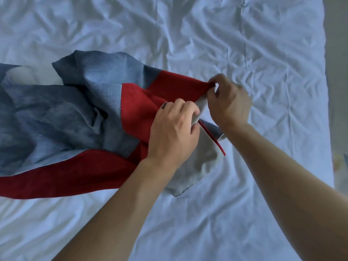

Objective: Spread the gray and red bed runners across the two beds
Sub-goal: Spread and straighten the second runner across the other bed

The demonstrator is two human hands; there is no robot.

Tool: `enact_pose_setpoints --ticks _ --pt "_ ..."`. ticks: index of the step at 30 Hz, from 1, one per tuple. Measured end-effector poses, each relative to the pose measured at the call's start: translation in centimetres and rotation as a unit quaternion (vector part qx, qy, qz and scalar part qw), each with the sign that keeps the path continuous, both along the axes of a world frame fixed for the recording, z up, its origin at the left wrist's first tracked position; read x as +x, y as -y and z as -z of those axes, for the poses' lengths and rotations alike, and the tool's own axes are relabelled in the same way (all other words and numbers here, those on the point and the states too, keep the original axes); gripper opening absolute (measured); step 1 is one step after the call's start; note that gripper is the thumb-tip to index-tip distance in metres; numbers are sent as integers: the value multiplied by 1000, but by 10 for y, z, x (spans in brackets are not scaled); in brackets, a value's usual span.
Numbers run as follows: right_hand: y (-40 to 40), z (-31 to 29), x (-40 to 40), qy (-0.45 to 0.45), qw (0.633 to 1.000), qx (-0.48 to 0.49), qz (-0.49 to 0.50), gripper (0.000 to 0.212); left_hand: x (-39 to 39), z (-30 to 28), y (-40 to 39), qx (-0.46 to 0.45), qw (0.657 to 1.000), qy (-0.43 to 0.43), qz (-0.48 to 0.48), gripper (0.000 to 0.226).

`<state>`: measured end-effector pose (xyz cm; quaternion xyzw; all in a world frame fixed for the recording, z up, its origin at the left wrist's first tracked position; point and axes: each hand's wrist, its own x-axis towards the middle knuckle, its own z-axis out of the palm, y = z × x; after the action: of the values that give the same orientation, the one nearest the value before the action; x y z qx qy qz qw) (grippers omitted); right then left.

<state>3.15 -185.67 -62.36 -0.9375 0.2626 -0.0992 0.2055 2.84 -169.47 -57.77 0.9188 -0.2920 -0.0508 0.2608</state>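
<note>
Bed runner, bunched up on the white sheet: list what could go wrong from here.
1. The bed runner is twisted, its pale lining showing near the hands; pulled out now, it may spread lining-up.
2. Left hand and right hand pinch it close together, so one corner may slip free.
3. Dragging it could rumple the white sheet further.

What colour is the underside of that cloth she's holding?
Pale grey-white backing, under the red and blue-grey bed runner; head view shows it.
</note>
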Motion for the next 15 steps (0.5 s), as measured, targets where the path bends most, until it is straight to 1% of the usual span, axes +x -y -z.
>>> enact_pose_setpoints --ticks 2,4,5,6,7,9,10,11,13,14,15 --pt "-1 -13 -3 72 997 9 13 18 7 2 9 -1 1000 -5 -7 32" --pt "-8 -24 -10 98 995 13 -11 14 17 5 20 8 1000 6 -20 51" --pt "-12 -26 -13 96 995 19 -30 12 22 6 25 17 999 16 -26 55" --pt "-15 -27 -16 87 995 29 -47 11 28 7 29 25 999 24 -32 53" --pt "-17 -26 -18 74 995 40 -56 11 34 7 30 35 998 29 -35 46" --pt "-16 -21 -19 51 996 50 -51 13 46 7 29 64 997 34 -27 24" --pt "-16 -17 -20 37 997 49 -46 16 51 7 26 76 996 32 -24 16" --pt "-15 -13 -21 18 998 48 -44 24 56 7 19 82 996 31 -27 12" --pt "-13 -4 -25 -44 996 53 -52 47 66 8 -1 95 993 38 -54 12" --pt "-12 2 -29 -83 994 51 -57 54 71 9 -14 108 991 41 -73 15" --pt "-11 7 -33 -120 990 46 -64 53 76 10 -27 124 987 39 -91 20"
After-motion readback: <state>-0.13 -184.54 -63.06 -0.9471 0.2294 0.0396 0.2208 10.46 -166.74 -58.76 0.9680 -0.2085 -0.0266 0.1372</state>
